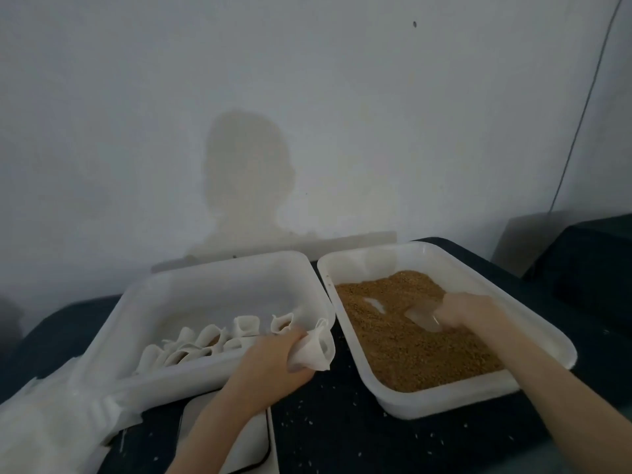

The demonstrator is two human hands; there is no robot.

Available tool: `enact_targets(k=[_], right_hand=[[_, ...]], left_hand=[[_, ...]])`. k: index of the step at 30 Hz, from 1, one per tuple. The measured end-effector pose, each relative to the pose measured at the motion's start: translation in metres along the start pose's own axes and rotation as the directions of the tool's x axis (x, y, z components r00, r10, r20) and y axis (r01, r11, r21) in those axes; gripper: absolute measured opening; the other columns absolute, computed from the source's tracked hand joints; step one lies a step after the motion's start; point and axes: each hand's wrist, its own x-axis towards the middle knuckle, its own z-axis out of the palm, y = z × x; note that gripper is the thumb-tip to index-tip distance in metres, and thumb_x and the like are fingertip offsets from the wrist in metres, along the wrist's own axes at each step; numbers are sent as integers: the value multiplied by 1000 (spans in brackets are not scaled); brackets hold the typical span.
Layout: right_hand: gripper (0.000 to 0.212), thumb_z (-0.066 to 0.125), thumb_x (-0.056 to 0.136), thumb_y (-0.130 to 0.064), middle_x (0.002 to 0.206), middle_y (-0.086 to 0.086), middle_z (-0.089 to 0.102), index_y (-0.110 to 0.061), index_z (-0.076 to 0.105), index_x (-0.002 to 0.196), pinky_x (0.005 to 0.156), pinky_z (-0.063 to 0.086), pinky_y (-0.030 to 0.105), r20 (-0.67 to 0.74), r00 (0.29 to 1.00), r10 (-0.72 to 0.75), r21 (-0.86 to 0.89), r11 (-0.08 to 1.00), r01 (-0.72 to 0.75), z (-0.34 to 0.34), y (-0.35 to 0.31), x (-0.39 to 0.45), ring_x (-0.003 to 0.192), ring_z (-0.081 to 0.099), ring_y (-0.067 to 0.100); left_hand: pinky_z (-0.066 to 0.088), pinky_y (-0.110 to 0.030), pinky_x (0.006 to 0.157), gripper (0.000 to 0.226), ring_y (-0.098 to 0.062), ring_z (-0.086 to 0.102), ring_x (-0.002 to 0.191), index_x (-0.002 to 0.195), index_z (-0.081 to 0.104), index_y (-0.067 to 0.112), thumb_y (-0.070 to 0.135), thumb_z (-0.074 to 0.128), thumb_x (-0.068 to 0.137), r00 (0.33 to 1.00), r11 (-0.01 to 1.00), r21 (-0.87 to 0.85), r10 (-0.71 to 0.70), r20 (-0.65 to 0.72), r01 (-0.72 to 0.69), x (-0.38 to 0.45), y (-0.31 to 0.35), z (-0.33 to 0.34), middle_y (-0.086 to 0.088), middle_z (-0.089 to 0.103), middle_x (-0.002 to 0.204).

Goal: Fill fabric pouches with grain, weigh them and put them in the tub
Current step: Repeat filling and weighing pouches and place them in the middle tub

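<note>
A dark surface carries the pouch tub; right of it sits the grain tray. Left hand grips a pouch at the tub's rim. Right hand grips a clear scoop in grain.

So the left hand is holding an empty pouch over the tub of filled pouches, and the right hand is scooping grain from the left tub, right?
Not quite. The grain tub is the one on the right, not the left; the head view shows the right hand in it with a clear scoop. The rest holds: the left hand grips a pouch at the edge of the left tub holding the filled pouches.
</note>
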Motion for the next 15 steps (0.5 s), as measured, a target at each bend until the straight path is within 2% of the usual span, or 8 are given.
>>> enact_targets(k=[2, 4, 6, 10, 13, 15], right_hand=[[61, 31, 94, -51, 148, 6, 38, -20, 32, 147, 114, 27, 44, 18, 1000, -13, -13, 1000, 13, 2, -8, 12, 133, 39, 26], [67, 34, 90, -57, 145, 5, 43, -20, 38, 145, 110, 33, 42, -43, 999, -23, 23, 999, 24, 6, -22, 20, 130, 43, 26], [60, 37, 92, -53, 141, 4, 49, -20, 41, 142, 103, 39, 41, -106, 993, -47, 65, 996, 54, 11, -38, 27, 125, 48, 26], [40, 36, 99, -23, 133, 9, 54, -11, 47, 136, 95, 45, 39, -145, 985, -90, 205, 972, 119, 19, -52, 43, 116, 55, 27], [30, 39, 100, -26, 116, 12, 62, -6, 56, 114, 83, 50, 33, -147, 974, -169, 359, 909, 212, 27, -47, 53, 101, 62, 27], [34, 41, 101, -33, 109, 13, 62, -4, 56, 111, 77, 47, 30, -151, 968, -201, 419, 874, 247, 28, -43, 54, 93, 61, 25]], left_hand=[[46, -17, 63, 31, 0, 58, 72, 108, 54, 34, 44, 62, 79, 1000, 1000, 11, -5, -5, 5, 2, 0, 2, 16, 61, 80], [43, -16, 62, 30, 1, 57, 74, 106, 52, 35, 45, 61, 79, 1000, 1000, 28, -5, 0, 5, 2, 0, 4, 17, 59, 80], [39, -14, 61, 28, 2, 56, 75, 104, 51, 37, 46, 61, 80, 1000, 1000, 30, 3, 12, -4, 1, 1, 4, 19, 58, 80], [37, -12, 59, 24, 2, 56, 73, 102, 51, 38, 44, 60, 81, 1000, 1000, 20, -2, 19, 2, -1, 0, 0, 18, 59, 80], [39, -12, 59, 19, 3, 56, 71, 90, 44, 48, 44, 61, 81, 1000, 1000, -7, -11, 21, 11, -5, -4, -4, 18, 59, 77], [41, -12, 60, 25, 3, 57, 72, 86, 41, 52, 42, 63, 81, 1000, 999, -32, -19, 13, 20, -5, -6, -7, 18, 60, 77]])
